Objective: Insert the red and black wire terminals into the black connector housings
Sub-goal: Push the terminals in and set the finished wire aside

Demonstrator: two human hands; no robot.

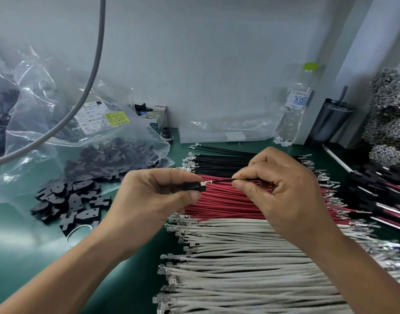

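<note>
The left hand (149, 196) grips a small black plastic connector housing (193, 185); the right hand (278, 189) pinches a thin black wire (221, 181), its metal terminal (204, 183) at the housing's mouth. A clear bag's white label (94, 120) reads partly "6001".

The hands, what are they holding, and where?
Left hand grips a black connector housing by its body; right hand pinches a black wire just behind its terminal.
</note>
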